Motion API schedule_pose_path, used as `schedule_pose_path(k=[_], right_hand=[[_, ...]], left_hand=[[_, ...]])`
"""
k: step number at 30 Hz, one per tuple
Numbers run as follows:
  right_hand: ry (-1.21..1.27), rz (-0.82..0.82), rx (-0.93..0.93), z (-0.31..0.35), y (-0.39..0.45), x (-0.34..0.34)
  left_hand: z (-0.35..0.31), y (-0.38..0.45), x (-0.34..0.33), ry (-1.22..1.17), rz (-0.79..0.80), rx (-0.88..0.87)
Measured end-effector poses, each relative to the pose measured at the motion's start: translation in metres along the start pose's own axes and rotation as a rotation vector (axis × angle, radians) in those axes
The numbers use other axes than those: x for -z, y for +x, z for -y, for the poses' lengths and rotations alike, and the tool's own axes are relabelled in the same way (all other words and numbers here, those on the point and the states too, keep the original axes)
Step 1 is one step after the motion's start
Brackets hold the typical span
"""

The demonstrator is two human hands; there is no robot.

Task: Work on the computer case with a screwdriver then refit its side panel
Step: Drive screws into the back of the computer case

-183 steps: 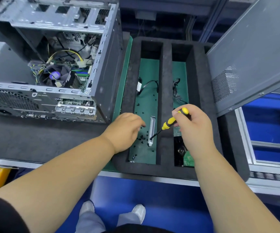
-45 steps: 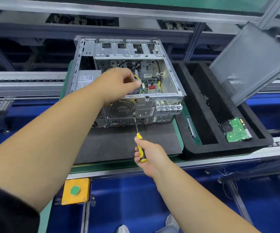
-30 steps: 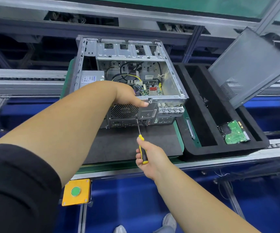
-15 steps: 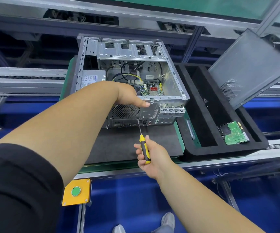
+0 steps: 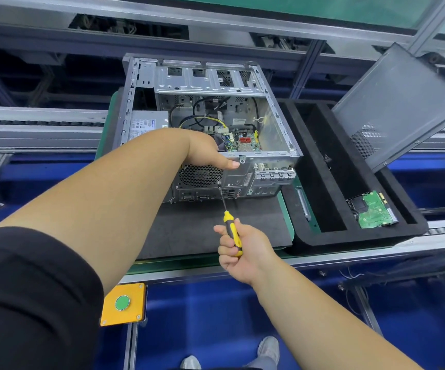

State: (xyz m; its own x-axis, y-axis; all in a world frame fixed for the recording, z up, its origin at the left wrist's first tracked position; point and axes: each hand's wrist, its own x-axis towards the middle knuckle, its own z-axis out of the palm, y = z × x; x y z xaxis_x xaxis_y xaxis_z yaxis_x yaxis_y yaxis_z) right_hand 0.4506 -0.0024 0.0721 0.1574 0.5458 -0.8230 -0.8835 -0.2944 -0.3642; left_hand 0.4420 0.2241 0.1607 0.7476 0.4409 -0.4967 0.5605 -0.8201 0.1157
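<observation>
The open computer case (image 5: 210,81) lies on a grey mat (image 5: 189,231) with its rear panel facing me. My left hand (image 5: 205,153) grips the rear panel's top edge: the thumb lies along the outside and the fingers are hidden inside. My right hand (image 5: 245,252) grips the yellow-and-black screwdriver (image 5: 230,225) by its handle. The shaft points up and away, with its tip on the rear panel at the fan grille's lower right corner. The grey side panel (image 5: 403,102) leans tilted at the right, over the back of a black foam tray (image 5: 355,240).
The foam tray holds a green circuit-board drive (image 5: 375,213) in its right slot and a metal slot cover (image 5: 303,206) in its left one. A yellow box with a green button (image 5: 122,303) hangs below the bench's front edge. Conveyor rails run behind the case.
Both hands left the foam tray for the case. My left hand came down from inside the case onto the rear edge. Over the last half second the screwdriver stays at the same spot.
</observation>
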Motion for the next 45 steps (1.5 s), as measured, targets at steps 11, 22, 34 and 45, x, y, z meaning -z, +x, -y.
schedule_pose_path(k=[11,22,34,45], right_hand=[[-0.144,-0.201,0.065,-0.003,0.005,-0.008],[-0.143,-0.189,0.102,-0.002,0.002,-0.005],[-0.107,-0.176,0.119,0.000,0.002,-0.006],[-0.111,-0.160,0.095,0.000,0.007,-0.005]], left_hand=[[-0.002,-0.003,0.001,0.010,0.001,-0.012],[-0.004,-0.005,0.002,0.017,-0.005,-0.009],[-0.005,-0.007,0.002,-0.001,-0.012,-0.002],[-0.003,-0.007,0.002,0.013,-0.008,-0.011]])
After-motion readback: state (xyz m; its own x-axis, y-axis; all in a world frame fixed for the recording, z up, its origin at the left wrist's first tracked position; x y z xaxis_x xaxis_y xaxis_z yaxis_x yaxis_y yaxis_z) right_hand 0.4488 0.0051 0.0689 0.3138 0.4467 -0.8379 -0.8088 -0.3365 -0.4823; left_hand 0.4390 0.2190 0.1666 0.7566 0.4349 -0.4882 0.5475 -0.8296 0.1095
